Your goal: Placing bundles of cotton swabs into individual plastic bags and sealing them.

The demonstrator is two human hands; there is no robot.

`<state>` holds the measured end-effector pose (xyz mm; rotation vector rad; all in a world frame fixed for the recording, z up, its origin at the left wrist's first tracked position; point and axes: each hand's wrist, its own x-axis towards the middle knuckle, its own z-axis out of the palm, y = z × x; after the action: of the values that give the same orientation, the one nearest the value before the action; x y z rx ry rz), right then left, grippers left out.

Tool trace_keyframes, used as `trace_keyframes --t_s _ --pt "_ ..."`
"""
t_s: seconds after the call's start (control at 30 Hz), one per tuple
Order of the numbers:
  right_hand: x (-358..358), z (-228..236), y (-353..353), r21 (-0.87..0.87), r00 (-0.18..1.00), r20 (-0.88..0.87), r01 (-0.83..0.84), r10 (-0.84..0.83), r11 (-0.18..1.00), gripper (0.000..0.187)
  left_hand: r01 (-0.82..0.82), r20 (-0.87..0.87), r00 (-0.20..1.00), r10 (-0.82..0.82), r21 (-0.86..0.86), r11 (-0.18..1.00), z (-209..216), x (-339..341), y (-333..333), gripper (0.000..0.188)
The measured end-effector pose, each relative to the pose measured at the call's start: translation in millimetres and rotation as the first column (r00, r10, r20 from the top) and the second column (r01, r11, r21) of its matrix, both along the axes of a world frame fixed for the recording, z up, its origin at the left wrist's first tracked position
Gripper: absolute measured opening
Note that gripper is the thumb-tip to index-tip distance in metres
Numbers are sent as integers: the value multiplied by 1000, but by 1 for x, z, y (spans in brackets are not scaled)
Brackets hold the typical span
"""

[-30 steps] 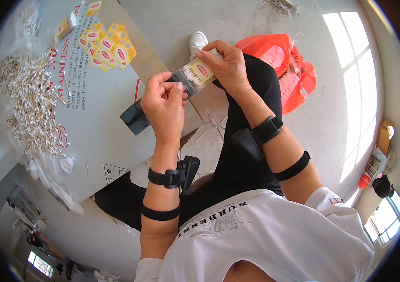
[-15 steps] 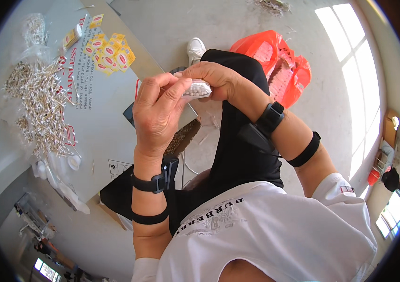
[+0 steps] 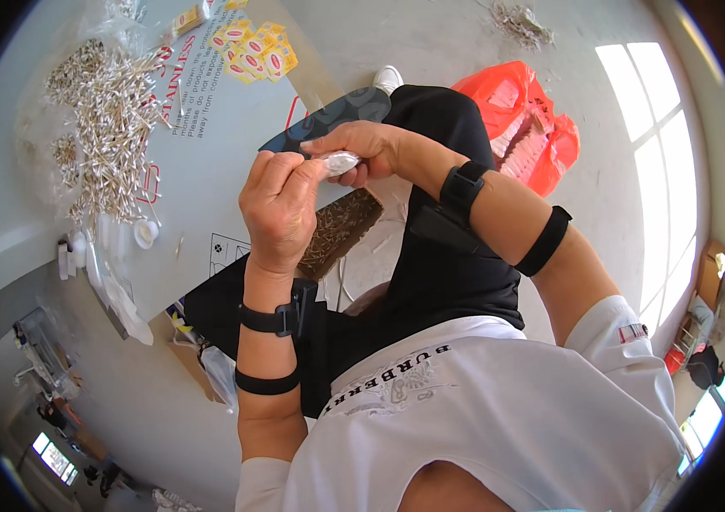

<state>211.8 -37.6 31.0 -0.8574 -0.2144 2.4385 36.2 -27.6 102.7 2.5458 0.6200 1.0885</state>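
A small clear plastic pack of white-tipped cotton swabs (image 3: 343,163) is held between both hands above the table's edge. My left hand (image 3: 279,209) pinches its left end with thumb and fingers. My right hand (image 3: 371,149) wraps round the other end, fingers closed. The swab tips look whitish and blurred through the film. On the table to the left lies a big loose heap of cotton swabs (image 3: 115,119) on clear plastic. Yellow-and-white printed cards (image 3: 256,53) are spread at the far side, and a small pack with a yellow card (image 3: 190,19) lies beside them.
Below my hands stands an open brown box (image 3: 350,224) holding many swabs. A dark, translucent sheet (image 3: 328,119) lies by the edge of the grey table (image 3: 200,188). A red plastic bag (image 3: 563,141) with pink bundles sits on the floor to the right. A small white round container (image 3: 147,231) is near the heap.
The view has shifted, so the table things appear farther up and right. The swab pack has turned: its rows of tips faced up before, and now its shiny film side shows.
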Motion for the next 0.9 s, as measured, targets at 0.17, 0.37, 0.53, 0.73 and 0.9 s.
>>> trace_keyframes --t_s 0.17,0.37,0.53,0.73,0.9 --pt "3 19 -15 662 635 556 50 -536 748 34 -55 5 999 55 7 998 -12 -13 11 19" --pt "-5 45 -39 858 365 419 -458 -831 231 40 -79 -47 996 78 -21 997 -23 -17 15 19" --pt "-9 34 -29 857 341 326 -499 -882 124 24 -86 -77 994 82 -44 995 -25 -15 18 22" --pt "-13 35 -28 700 313 174 -706 -934 -106 22 14 -32 999 -14 -6 1000 -31 -29 18 14" --pt "-16 33 -22 722 388 171 -675 -906 -154 25 7 -104 995 1 78 997 -35 -35 19 15"
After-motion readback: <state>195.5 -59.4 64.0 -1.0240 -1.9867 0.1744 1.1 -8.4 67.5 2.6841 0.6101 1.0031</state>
